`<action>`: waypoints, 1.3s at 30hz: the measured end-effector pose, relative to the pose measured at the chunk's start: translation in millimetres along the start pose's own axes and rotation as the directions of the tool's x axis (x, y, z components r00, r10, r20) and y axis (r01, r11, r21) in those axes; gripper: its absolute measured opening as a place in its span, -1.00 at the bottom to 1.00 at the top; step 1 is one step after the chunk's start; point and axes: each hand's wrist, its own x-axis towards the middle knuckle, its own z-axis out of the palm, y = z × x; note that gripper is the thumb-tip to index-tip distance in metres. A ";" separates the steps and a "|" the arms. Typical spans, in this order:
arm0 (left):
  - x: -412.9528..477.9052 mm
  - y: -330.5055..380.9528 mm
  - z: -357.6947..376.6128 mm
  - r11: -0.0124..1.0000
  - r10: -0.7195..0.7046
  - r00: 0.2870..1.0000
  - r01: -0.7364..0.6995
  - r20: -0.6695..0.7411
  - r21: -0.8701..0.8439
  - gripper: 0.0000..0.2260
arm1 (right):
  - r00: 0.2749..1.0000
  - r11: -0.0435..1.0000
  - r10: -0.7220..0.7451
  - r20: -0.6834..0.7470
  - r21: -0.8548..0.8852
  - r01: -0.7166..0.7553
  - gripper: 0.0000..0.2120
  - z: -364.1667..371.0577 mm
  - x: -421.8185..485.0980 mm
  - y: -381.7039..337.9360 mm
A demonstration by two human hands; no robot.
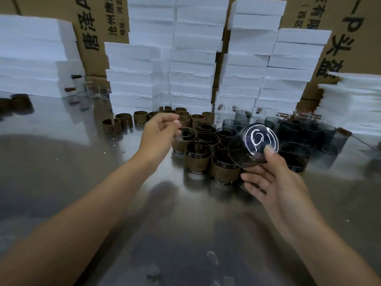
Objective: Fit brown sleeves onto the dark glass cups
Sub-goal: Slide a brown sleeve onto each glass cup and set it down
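Currently, right hand holds one dark cup tilted over the desk, thumb on its base, fingers clamped beneath. Left hand, fingers loosely curled, any hold unclear, sits at 9 o'clock of the sleeved cups. Loose sleeves lie at 11, bare cups at 3.

A smoke-grey glass cup shows a white swirl of glare on its base above a grey, mirror-like counter. Left of the cup lie brown sleeves; behind the cup rise white foam blocks and tan cartons printed with black characters.
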 end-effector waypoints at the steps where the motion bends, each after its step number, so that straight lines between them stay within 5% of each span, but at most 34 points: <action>1: 12.5 -7.1 -9.5 0.997 0.009 0.999 -0.005 -0.045 0.079 -0.88 | 1.000 1.000 0.002 0.007 0.005 -0.002 -0.46 -0.5 0.8 0.5; 4: 49.6 -31.7 -41.2 0.913 0.058 0.991 -0.002 -0.124 0.408 -0.88 | 1.000 1.000 0.001 0.025 0.004 -0.001 -0.52 -1.8 2.4 3.5; 9: 92.3 -63.5 -86.6 0.596 0.008 0.992 0.094 -0.122 0.797 -0.71 | 0.999 0.999 0.034 -0.022 0.013 -0.034 -0.49 -2.9 8.8 8.4; 15: 106.4 -79.0 -101.1 0.425 -0.118 0.980 0.193 -0.158 0.884 -0.63 | 0.999 0.999 0.050 0.018 -0.003 -0.050 -0.53 -4.4 12.1 12.1; 22: 104.5 -77.3 -99.6 0.389 -0.075 0.989 0.150 -0.131 0.909 -0.73 | 0.998 0.999 0.047 0.047 -0.001 -0.047 -0.53 -3.9 8.1 9.7; 28: 79.5 -56.3 -81.9 0.587 0.080 0.992 0.029 -0.093 0.809 -0.80 | 0.997 0.999 0.044 0.068 -0.011 -0.043 -0.53 -3.8 3.6 8.2; 34: 7.9 16.0 -7.4 0.928 0.253 0.968 -0.244 0.005 0.282 -0.79 | 0.997 0.998 0.056 0.058 -0.019 -0.055 -0.46 -1.8 -1.2 4.0; 39: -57.3 48.8 52.6 0.941 0.338 0.934 -0.336 0.115 -0.043 -0.75 | 0.997 0.997 0.071 0.027 0.024 -0.072 -0.69 -2.7 0.2 4.5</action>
